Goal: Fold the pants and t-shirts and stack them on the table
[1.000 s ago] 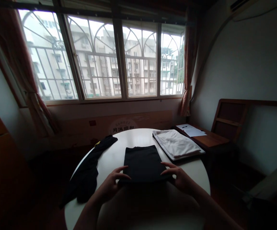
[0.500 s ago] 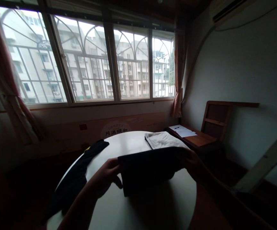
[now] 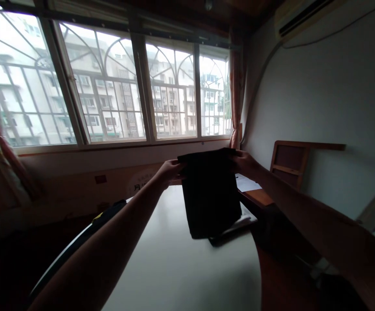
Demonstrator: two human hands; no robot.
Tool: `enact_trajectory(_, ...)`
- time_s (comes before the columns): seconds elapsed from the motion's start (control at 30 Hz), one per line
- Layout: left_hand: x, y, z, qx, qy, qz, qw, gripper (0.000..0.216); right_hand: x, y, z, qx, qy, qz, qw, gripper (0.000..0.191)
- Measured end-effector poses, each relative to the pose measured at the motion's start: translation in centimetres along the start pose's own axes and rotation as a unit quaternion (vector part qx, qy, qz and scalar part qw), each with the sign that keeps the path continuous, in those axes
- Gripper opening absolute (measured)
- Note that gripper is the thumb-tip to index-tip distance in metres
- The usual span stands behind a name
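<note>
A folded black garment [image 3: 211, 194] hangs upright over the far part of the white round table [image 3: 174, 268]. My left hand [image 3: 170, 169] pinches its upper left corner, and my right hand [image 3: 244, 163] grips the upper right one. Behind and below its lower right edge, a folded white garment [image 3: 246, 218] lies on the table, mostly hidden, with a dark edge beside it. At the table's left side rests another dark garment [image 3: 111, 210] with a yellow patch, partly covered by my left forearm. The room is too dim to tell what kind of garments these are.
Past the table on the right stands a wooden chair [image 3: 289, 164] near a low wooden surface [image 3: 260, 196] with white papers [image 3: 249, 183] on it. A large flat cardboard piece [image 3: 116, 179] leans under the barred windows [image 3: 109, 95].
Both hands have lifted the black garment and carried it away from me, toward the white garment. It now hangs taller and covers most of the white one. The view has shifted slightly right.
</note>
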State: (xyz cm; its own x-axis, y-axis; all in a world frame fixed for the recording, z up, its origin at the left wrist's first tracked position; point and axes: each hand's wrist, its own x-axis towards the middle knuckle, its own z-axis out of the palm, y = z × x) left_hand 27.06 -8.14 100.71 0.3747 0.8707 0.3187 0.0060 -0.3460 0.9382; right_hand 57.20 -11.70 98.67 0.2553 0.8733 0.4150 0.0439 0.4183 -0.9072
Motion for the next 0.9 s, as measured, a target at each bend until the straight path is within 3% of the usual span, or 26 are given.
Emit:
enact_trajectory(0.13, 5.3, -1.9, 1.4, 0.023, 0.026, 0.062, 0.997, 0.021, 4.8, 1.7, -1.5, 0.027, 0.014, -0.053, 0.998, 0.019)
enact_trajectory(0.23, 6.5, -5.7, 3.0, 0.135, 0.012, 0.130, 0.982, 0.023, 5.3, 5.6, -3.9, 0.004, 0.020, -0.055, 0.998, 0.013)
enact_trajectory(0.4, 2.4, -17.3, 5.9, 0.233, -0.057, 0.131, 0.962, 0.019, 0.0, 16.5, -8.9, -0.166, -0.044, -0.031, 0.985, 0.024)
enact_trajectory(0.5, -1.4, -24.6, 7.1, 0.282, -0.139, 0.142, 0.939, 0.036, -4.2, 22.5, -11.2, -0.276, -0.109, 0.009, 0.955, 0.033)
enact_trajectory(0.57, -3.1, -27.5, 7.6, 0.299, -0.112, 0.165, 0.933, 0.037, -6.2, 25.0, -12.2, -0.291, -0.116, 0.024, 0.949, 0.043)
enact_trajectory(0.67, -3.7, -27.8, 8.1, 0.312, -0.075, 0.197, 0.926, 0.032, -7.4, 26.0, -12.8, -0.290, -0.094, 0.016, 0.952, 0.048)
enact_trajectory(0.83, -3.2, -22.9, 9.2, 0.347, -0.049, 0.279, 0.894, 0.034, -6.9, 23.9, -12.6, -0.375, -0.083, 0.003, 0.923, 0.040)
enact_trajectory(0.9, -3.8, -21.6, 9.9, 0.379, -0.071, 0.291, 0.876, 0.032, -6.9, 23.3, -12.7, -0.406, -0.094, 0.001, 0.909, 0.041)
